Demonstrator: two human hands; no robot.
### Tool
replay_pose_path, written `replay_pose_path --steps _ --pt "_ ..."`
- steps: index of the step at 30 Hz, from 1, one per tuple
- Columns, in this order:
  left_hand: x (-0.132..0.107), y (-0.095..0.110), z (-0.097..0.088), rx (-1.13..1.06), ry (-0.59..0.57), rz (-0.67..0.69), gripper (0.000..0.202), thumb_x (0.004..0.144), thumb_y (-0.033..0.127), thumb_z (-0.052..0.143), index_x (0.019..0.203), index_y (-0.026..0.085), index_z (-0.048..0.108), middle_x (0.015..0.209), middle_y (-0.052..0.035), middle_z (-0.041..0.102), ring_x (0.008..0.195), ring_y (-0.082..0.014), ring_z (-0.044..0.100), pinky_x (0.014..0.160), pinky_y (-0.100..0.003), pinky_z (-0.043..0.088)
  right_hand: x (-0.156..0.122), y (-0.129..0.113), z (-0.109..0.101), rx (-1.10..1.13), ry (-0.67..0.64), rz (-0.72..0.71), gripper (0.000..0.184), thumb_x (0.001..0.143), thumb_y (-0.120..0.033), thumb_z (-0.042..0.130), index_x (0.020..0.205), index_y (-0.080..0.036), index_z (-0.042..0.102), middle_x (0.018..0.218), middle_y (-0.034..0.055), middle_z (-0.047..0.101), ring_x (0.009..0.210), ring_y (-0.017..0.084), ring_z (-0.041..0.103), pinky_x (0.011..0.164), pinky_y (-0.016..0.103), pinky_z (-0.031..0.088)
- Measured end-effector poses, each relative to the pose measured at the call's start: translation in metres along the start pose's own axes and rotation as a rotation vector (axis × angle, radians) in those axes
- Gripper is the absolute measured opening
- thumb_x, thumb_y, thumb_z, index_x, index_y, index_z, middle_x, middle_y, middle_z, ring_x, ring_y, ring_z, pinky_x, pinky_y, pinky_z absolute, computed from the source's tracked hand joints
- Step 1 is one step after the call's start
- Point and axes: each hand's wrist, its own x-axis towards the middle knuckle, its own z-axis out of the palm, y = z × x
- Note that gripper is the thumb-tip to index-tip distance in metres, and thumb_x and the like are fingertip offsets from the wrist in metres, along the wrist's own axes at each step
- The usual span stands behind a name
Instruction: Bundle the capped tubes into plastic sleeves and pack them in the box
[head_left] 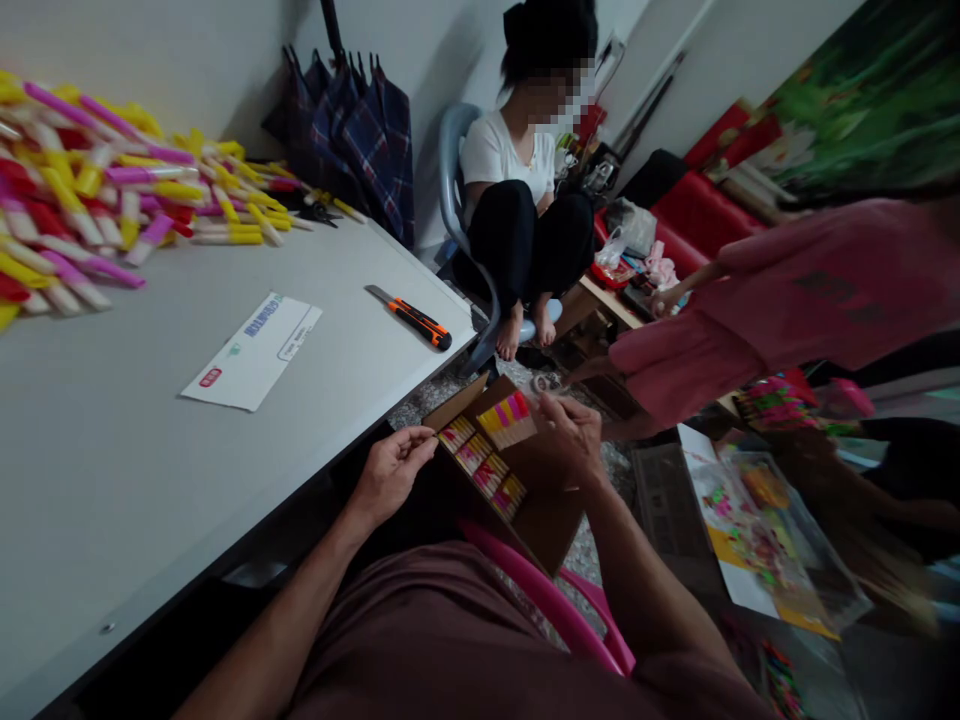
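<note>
Below counter (225, 430) edge, left hand (390, 472) pinches a flap of the open box (547, 510); right hand (574, 435) grips its far side. Box is tilted w/ packs (487, 470) inside, so they could spill if either grip slips.

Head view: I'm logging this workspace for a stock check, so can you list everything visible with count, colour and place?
table: one, grey, left
pens: large pile, yellow, pink, red and white, table's far left
envelope: one, white, mid-table
knife: one, orange and black, near the table's right edge
umbrellas: several, dark plaid, behind the table
box: one, brown cardboard, open, between the hands
packs: rows, pink and yellow, inside the box
seated person: one, white top, black trousers, at the back
chair: one, grey, under the seated person
person in pink: one, right
left hand: pinches the box's left flap
right hand: on the box's right side, grip unclear
</note>
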Motion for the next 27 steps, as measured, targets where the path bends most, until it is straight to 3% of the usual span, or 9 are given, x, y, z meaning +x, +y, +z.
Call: replay_pose_path --steps 4,9,14,20,23,27 --pt "0.005 0.007 -0.003 0.028 -0.025 0.041 0.043 0.083 0.052 0.077 0.108 0.018 0.076 0.096 -0.0064 0.078 0.088 -0.0195 0.071 0.086 -0.033 0.056 -0.006 -0.034 -0.001 0.015 0.100 -0.125 0.033 0.092 -0.047 0.069 0.077 -0.019 0.076 0.081 0.0043 0.071 0.078 0.021 0.062 0.075 0.032 0.048" --pt "0.006 0.009 -0.004 0.047 -0.009 0.083 0.040 0.086 0.051 0.076 0.109 0.019 0.076 0.102 -0.0073 0.077 0.093 -0.0204 0.071 0.086 -0.033 0.056 -0.016 -0.047 0.014 0.089 -0.159 -0.020 0.043 0.091 -0.053 0.068 0.068 -0.017 0.075 0.067 0.0048 0.067 0.065 0.018 0.057 0.061 0.030 0.044" --pt "0.015 0.020 0.003 0.120 -0.021 0.172 0.041 0.084 0.050 0.078 0.112 0.020 0.076 0.107 -0.0078 0.076 0.098 -0.0222 0.071 0.092 -0.036 0.056 -0.013 -0.059 0.017 0.131 -0.212 0.031 0.035 0.086 -0.051 0.077 0.073 -0.018 0.080 0.069 0.0042 0.069 0.067 0.018 0.060 0.061 0.028 0.046" --pt "0.014 0.010 -0.008 0.165 0.011 0.189 0.073 0.068 0.051 0.093 0.130 0.021 0.069 0.135 -0.0129 0.070 0.127 -0.0315 0.063 0.114 -0.050 0.047 -0.009 -0.092 0.022 0.478 -0.165 0.167 0.035 0.082 -0.051 0.080 0.068 -0.019 0.078 0.073 0.0067 0.075 0.067 0.020 0.067 0.066 0.031 0.055" --pt "0.004 0.009 -0.017 0.152 -0.028 0.199 0.072 0.073 0.051 0.091 0.134 0.022 0.067 0.140 -0.0135 0.067 0.133 -0.0326 0.061 0.119 -0.052 0.043 -0.011 -0.108 0.025 0.524 -0.261 0.193 0.036 0.083 -0.051 0.079 0.067 -0.020 0.077 0.070 0.0072 0.074 0.062 0.020 0.065 0.063 0.033 0.054" --pt "0.001 0.031 -0.022 0.154 -0.143 0.242 0.067 0.076 0.050 0.088 0.134 0.022 0.068 0.133 -0.0121 0.071 0.127 -0.0309 0.064 0.118 -0.049 0.044 -0.015 -0.121 0.030 0.557 -0.415 0.271 0.034 0.079 -0.052 0.080 0.070 -0.020 0.076 0.066 0.0069 0.071 0.059 0.021 0.064 0.060 0.035 0.054"
